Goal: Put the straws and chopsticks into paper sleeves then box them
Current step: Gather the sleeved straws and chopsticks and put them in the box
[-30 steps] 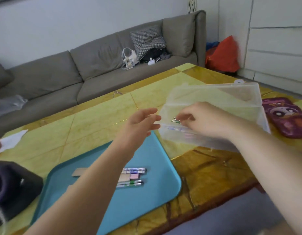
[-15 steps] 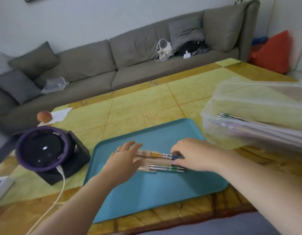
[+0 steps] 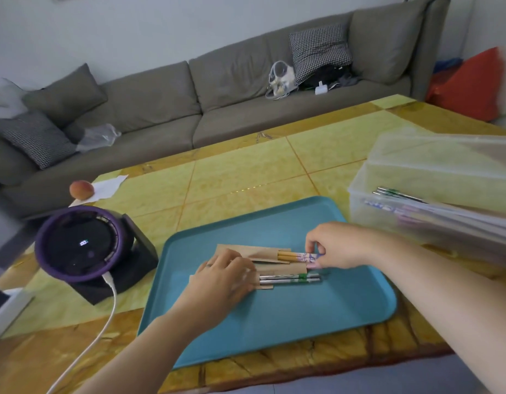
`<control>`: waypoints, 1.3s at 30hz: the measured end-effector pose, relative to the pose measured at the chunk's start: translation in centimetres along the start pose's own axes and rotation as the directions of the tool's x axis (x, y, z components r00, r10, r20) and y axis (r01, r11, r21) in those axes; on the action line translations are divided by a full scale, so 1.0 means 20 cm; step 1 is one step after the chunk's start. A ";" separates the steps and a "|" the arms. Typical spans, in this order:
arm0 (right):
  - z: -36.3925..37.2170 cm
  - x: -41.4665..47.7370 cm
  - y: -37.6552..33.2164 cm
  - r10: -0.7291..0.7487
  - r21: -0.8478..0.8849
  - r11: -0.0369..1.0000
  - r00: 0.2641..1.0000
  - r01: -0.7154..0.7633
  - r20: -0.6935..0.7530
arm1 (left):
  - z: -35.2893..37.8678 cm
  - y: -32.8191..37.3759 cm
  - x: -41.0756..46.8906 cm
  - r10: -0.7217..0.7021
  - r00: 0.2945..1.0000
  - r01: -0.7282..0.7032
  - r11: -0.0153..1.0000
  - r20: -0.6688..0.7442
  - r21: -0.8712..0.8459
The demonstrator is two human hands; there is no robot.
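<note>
Your right hand [image 3: 335, 245] pinched the patterned end of the wooden chopsticks [image 3: 296, 256], half inside their paper sleeve [image 3: 246, 251] on the blue tray [image 3: 303, 322]. Your left hand [image 3: 226, 277] pressed the sleeves flat, fingers extended. You seemed mid-sleeving (a steel pair [image 3: 288, 278] lay just beside). The next move called for pushing them fully in, then carrying them to the clear box [image 3: 417, 172].

soft even daylight, faint shadows; right edge motion-blurred, wide-angle bending at borders.

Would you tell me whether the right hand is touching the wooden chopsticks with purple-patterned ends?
Touching. The head view shows the right hand pinching the purple-patterned ends of the wooden chopsticks, with no gap visible.
</note>
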State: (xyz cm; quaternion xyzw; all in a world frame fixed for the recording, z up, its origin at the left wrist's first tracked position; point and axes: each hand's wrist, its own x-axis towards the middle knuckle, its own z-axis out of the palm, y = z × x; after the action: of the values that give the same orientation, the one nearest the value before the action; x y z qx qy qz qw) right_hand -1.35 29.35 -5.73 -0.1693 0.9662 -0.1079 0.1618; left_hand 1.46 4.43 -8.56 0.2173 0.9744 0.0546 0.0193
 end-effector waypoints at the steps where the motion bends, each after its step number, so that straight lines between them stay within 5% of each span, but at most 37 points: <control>1: -0.01 -0.01 0.01 0.008 -0.005 1.000 1.000 -0.008 0.009 | 0.00 0.00 0.00 0.020 1.000 -0.020 1.000 0.000 -0.021; 10: 0.00 -0.04 0.03 0.026 0.002 1.000 0.988 -0.026 -0.155 | -0.10 0.05 0.01 0.068 0.997 -0.066 0.996 0.025 -0.054; 16: -0.09 -0.06 -0.05 0.009 0.423 0.874 0.863 0.239 -0.505 | -0.22 0.08 0.02 -0.072 0.994 0.038 0.927 -0.078 -0.374; 19: -0.15 -0.08 -0.03 0.161 0.552 0.785 0.768 0.281 -0.620 | -0.25 0.11 0.04 -0.296 0.944 0.118 0.718 -0.147 -0.686; 23: -0.15 -0.09 -0.05 0.128 0.675 0.681 0.862 0.284 -0.491 | -0.25 0.19 0.06 -0.368 0.929 0.135 0.211 0.050 -0.968; 25: -0.15 -0.10 -0.08 0.064 0.720 0.626 0.901 0.299 -0.429 | -0.24 0.23 0.06 -0.320 0.940 0.163 0.131 0.114 -0.978; 30: -0.15 -0.09 -0.08 0.076 0.854 0.388 0.911 0.347 -0.405 | -0.23 0.28 0.07 -0.196 0.980 0.157 0.683 0.028 -0.713; 34: -0.16 -0.09 -0.01 0.109 0.873 0.371 0.918 0.318 -0.381 | -0.27 0.24 0.12 -0.171 0.982 0.087 0.785 -0.080 -0.613; 37: -0.15 -0.09 0.04 0.069 0.896 0.388 0.963 0.215 -0.261 | -0.24 0.15 0.16 -0.085 0.996 0.085 0.950 0.013 -0.301; 39: -0.12 -0.09 0.06 0.048 0.796 0.589 0.978 0.138 -0.205 | -0.19 0.12 0.17 -0.052 0.980 0.075 0.990 0.190 -0.118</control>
State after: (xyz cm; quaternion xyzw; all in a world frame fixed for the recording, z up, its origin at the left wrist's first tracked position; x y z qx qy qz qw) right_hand -0.98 31.37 -3.33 -0.0901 0.8191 -0.5541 0.1179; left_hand -0.82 7.59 -4.49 0.1887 0.9694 0.0942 0.1258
